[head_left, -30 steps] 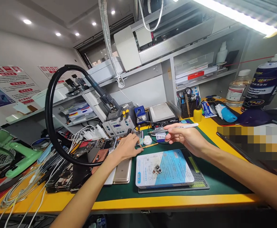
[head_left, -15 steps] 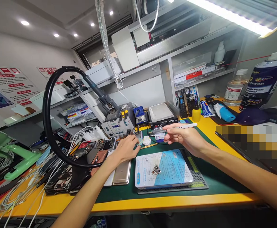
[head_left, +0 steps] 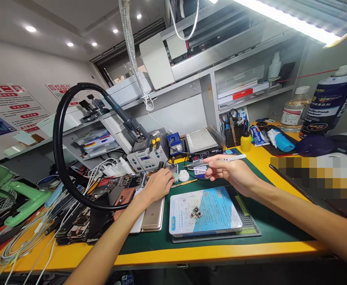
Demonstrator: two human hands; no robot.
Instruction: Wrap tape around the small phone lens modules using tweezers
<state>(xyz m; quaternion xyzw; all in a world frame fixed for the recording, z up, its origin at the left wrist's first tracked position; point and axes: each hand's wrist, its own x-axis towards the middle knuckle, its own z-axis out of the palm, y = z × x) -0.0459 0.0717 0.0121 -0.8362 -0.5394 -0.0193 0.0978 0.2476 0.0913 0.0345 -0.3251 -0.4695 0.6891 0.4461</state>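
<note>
My right hand (head_left: 225, 170) is closed around a slim white and grey pen-like tool (head_left: 233, 157), held above the green mat over the far edge of a blue and white box (head_left: 215, 209). A small camera module (head_left: 196, 213) lies on top of that box. My left hand (head_left: 159, 183) rests over parts beside a gold phone (head_left: 153, 215), its fingers bent downward; whatever its fingertips touch is hidden. Just right of it sits a small round white container (head_left: 183, 175), with a thin gold-coloured tool (head_left: 185, 183) in front.
A black hose (head_left: 57, 158) arches over circuit boards and cables at left. Behind stand a grey control station (head_left: 148, 158) and a flat-topped device (head_left: 201, 140). A yellow bottle (head_left: 245, 142), a clear bottle (head_left: 294, 113) and a large spray can (head_left: 328, 105) stand at right.
My left hand's fingers have drawn in slightly, with the thumb now less spread. My right hand has barely moved and keeps its tool.
</note>
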